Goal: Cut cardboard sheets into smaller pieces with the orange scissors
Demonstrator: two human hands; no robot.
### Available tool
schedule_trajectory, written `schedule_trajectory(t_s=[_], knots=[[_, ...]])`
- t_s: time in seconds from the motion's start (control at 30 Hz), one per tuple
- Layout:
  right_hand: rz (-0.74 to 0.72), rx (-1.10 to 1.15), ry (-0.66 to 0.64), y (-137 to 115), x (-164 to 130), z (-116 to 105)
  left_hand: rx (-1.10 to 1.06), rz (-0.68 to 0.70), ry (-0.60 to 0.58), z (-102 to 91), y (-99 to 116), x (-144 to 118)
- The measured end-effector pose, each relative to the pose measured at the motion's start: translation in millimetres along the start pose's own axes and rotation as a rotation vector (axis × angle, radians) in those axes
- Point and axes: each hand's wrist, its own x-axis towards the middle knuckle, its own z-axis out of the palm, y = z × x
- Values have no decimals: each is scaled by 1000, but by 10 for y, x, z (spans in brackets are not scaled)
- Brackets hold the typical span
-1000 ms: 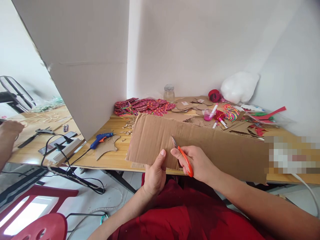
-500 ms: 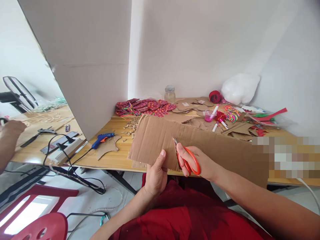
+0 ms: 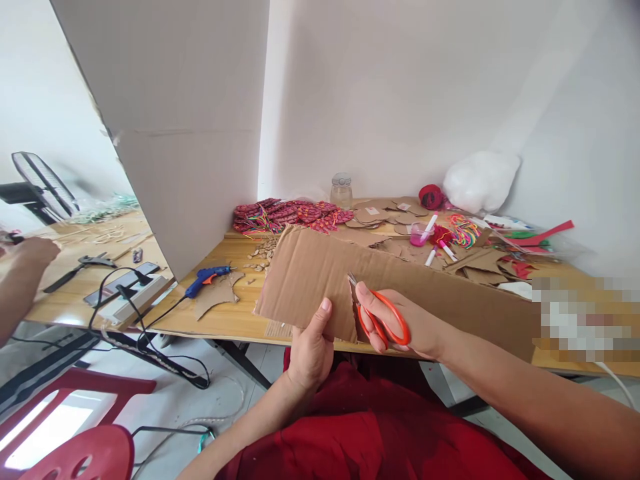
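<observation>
The cardboard [image 3: 310,280] lay across the worktop's [image 3: 210,326] near edge, its long axis running left to right past both hands; the left hand [image 3: 311,353] pinched its near edge, thumb on top, fingers hidden beneath; the right hand [image 3: 419,321], just beside it, was curled round the orange scissors [image 3: 400,315], whose blades pointed forward, crosswise to that axis, at the inner end of a slit.
</observation>
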Motion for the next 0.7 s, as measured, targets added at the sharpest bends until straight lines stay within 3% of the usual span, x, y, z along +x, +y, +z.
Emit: schedule_trajectory(t_s=[0.23,0.7], knots=[[18,38,-5,31,-32,17,-19,-10,-27,-30,-31,-6],[-101,-155,89,21,79,-31,-26,-20,31,17,-26,-77]])
